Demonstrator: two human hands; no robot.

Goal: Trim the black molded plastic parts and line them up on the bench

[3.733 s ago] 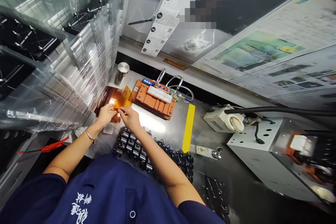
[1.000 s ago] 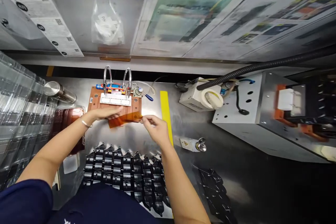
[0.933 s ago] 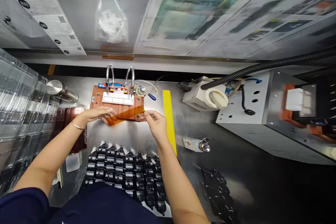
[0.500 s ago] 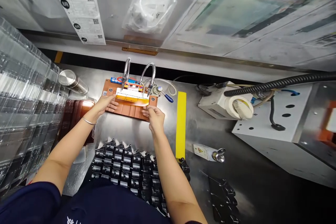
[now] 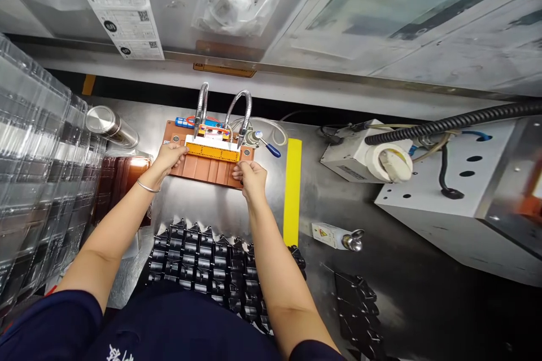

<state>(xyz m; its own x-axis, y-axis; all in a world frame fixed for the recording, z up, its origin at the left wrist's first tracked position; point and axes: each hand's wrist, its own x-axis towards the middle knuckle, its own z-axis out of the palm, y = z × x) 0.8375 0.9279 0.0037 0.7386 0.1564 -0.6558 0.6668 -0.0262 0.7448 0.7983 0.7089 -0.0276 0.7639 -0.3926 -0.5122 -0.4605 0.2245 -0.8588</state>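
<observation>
A copper-brown fixture board lies on the metal bench. Across it runs an orange strip with rows of small dark dots, just below a white bar. My left hand is closed, thumb and fingertips pinching the strip's left end. At its right end, my right hand is closed the same way, with the other fingers curled over the board's edge. Two flexible metal hoses arch down to the white bar. A blue-handled lever sits right of the board.
Black plastic parts stand in rows near my body. Stacked clear trays rise at left, beside a steel flask and a reddish-brown tray. Yellow tape marks the bench; a white machine box is at right.
The orange strip has gone from tilted, with a shiny lower edge, to facing me evenly. My left hand has closed from spread fingers into a pinch at its end. The view shifted slightly.
</observation>
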